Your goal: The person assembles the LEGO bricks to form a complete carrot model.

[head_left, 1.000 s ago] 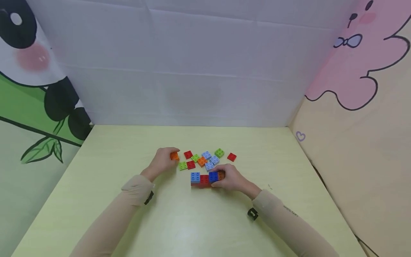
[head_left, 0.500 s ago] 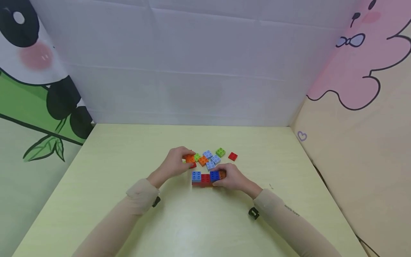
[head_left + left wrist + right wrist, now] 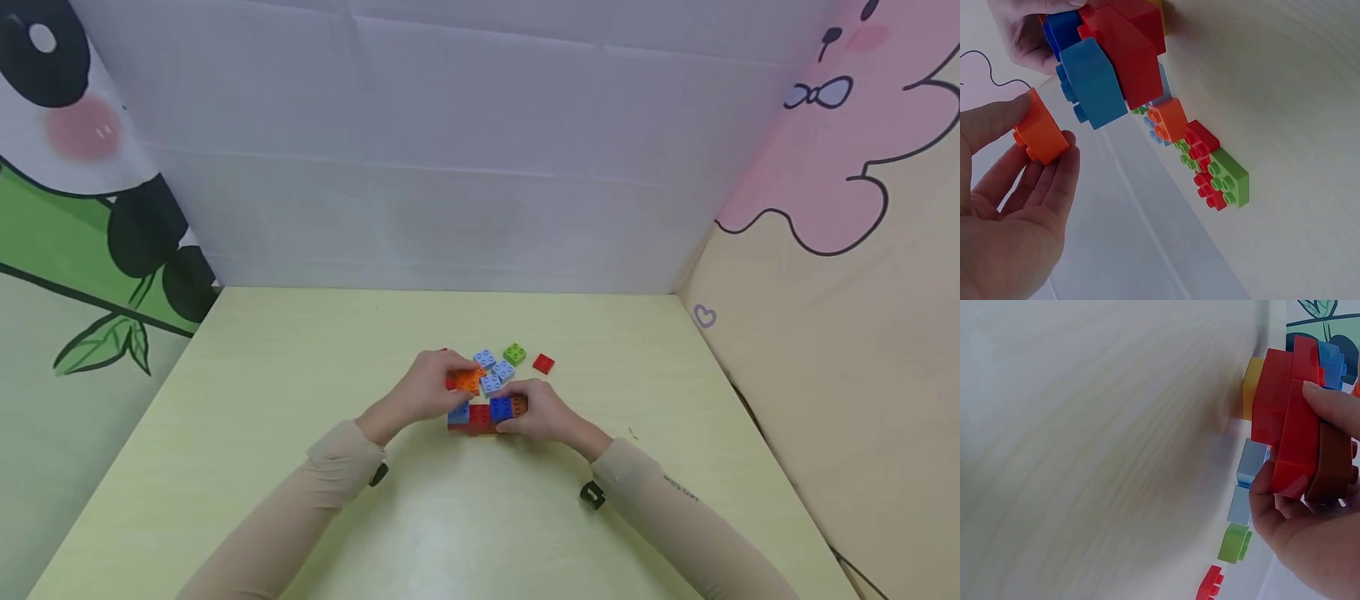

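Observation:
My left hand (image 3: 426, 385) pinches an orange toy brick (image 3: 1042, 130) between thumb and fingertips, studs facing away from the built piece. My right hand (image 3: 546, 412) grips the right end of a built block of toy bricks (image 3: 1274, 397). Red bricks make up most of that block, over a yellow one (image 3: 1252, 387) at its bottom. Along its top sit a light blue brick (image 3: 1092, 81), a red one (image 3: 479, 414), a dark blue one (image 3: 500, 408) and a brown one (image 3: 1331, 464). The orange brick is close beside the block's light blue end.
Behind the block lie loose bricks on the table (image 3: 360, 333): several light blue ones (image 3: 484, 359), a green one (image 3: 514, 354) and a red one (image 3: 543, 363) farther right. Another orange brick (image 3: 1167, 120) and red and green bricks (image 3: 1230, 178) lie farther left.
My left hand has carried the orange brick rightward from the left of the loose bricks, to just behind the block's left end. My right hand keeps its grip on the block.

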Action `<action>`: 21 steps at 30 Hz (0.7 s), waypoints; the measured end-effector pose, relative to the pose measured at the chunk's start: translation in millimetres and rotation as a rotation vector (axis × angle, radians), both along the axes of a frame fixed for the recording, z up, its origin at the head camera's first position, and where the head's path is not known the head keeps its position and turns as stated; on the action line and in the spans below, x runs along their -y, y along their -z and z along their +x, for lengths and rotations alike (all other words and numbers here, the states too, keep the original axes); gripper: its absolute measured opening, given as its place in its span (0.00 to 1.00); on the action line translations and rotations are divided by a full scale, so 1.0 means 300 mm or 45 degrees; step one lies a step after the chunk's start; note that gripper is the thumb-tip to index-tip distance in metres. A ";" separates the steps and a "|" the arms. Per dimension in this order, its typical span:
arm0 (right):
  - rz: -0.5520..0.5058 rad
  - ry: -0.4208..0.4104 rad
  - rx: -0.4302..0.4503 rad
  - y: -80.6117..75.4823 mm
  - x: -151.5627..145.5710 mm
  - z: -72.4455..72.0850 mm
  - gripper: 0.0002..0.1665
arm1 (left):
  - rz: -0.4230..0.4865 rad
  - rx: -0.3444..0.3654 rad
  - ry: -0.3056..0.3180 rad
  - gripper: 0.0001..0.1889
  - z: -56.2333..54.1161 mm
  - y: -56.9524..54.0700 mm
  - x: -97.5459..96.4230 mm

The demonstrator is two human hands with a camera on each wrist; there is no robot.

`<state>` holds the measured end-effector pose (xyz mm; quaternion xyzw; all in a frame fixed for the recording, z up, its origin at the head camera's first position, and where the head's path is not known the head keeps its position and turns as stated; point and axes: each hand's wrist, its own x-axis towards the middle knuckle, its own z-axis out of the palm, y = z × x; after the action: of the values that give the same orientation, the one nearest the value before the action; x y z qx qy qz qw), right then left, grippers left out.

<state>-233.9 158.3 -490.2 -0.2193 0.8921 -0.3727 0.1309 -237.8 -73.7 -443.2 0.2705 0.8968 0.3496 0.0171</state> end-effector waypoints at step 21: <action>-0.011 0.001 -0.010 0.002 0.002 -0.005 0.23 | -0.018 0.079 0.109 0.20 0.013 0.040 -0.032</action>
<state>-235.4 157.9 -490.6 -0.2211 0.8911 -0.3758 0.1261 -234.0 -64.0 -455.2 0.2975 0.8859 0.3504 0.0619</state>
